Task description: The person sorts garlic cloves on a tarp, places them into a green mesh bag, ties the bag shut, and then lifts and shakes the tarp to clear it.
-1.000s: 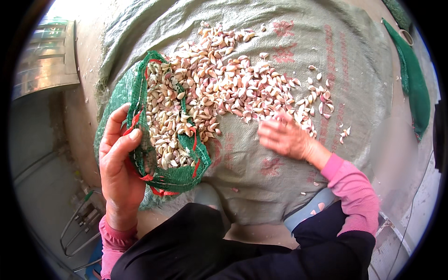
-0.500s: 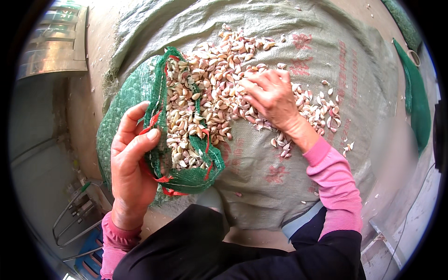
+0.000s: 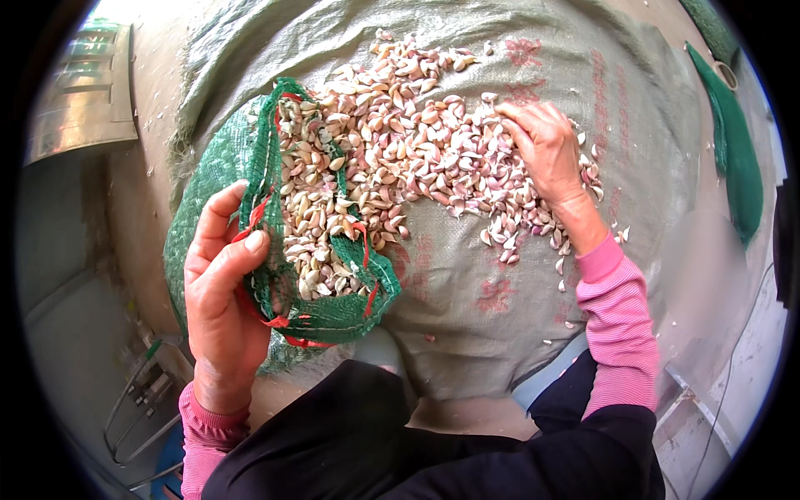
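Observation:
A green mesh bag (image 3: 212, 179) full of garlic cloves lies on its side, its mouth facing right and edged with red cord. My left hand (image 3: 223, 296) is closed on the near left part of its rim, thumb and fingers pinching the mesh. From the mouth, a heap of loose garlic cloves (image 3: 417, 154) spreads rightward over a woven sack sheet (image 3: 467, 350). At the heap's right side is my right hand (image 3: 546, 150), palm down, fingers bent together and pointing left, tips against the cloves. What lies under those fingers is hidden.
Another green mesh piece (image 3: 737, 162) lies at the far right, beside a pale ring-shaped object (image 3: 726, 75). A shiny metal object (image 3: 87, 87) stands at the far left. My knees and shoes border the sheet's near edge. Stray cloves are scattered at the right.
My right hand has moved right across the heap, and more cloves now lie towards the right. My left hand keeps its hold on the bag's rim. The whole view has shifted slightly.

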Motion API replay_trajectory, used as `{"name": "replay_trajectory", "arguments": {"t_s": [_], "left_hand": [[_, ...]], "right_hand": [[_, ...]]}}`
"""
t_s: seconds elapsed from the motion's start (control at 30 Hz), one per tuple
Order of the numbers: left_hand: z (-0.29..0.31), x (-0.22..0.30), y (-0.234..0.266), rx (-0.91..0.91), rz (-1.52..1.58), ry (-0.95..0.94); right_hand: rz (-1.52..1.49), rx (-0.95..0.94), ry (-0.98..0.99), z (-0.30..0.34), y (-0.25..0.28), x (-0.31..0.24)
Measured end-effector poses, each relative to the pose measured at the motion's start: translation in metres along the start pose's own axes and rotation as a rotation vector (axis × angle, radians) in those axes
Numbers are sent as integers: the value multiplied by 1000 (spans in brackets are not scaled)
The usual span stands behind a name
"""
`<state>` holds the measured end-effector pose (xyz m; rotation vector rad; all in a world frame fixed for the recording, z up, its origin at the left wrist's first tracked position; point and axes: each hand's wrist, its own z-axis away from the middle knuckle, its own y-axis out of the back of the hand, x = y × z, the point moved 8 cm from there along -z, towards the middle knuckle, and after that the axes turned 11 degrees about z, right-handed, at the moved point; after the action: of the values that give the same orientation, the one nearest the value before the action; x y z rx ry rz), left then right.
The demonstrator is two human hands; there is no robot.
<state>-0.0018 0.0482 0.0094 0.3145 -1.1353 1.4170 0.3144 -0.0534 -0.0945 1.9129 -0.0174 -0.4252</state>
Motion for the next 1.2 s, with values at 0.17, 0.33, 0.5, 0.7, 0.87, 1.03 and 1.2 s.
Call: {"name": "replay_trajectory", "arguments": {"t_s": [0.17, 0.33, 0.5, 0.7, 0.87, 1.03, 1.2], "left_hand": [[-8, -8, -2, -30, -9, 29], [-13, -20, -20, -21, 43, 55], [-17, -21, -21, -34, 38, 57], [-25, -28, -16, -46, 52, 98], [-29, -32, -27, -78, 44, 123], [-30, -25, -13, -103, -7, 106], [-29, -23, -13, -97, -27, 95]], "right_hand": [[-35, 93, 258, 59, 20, -86], [79, -42, 454, 105, -28, -97], [83, 64, 255, 54, 4, -41], [267, 250, -617, 195, 71, 28], [163, 211, -837, 213, 17, -1], [-85, 208, -429, 99, 31, -19], [-246, -828, -249, 173, 47, 12]]}}
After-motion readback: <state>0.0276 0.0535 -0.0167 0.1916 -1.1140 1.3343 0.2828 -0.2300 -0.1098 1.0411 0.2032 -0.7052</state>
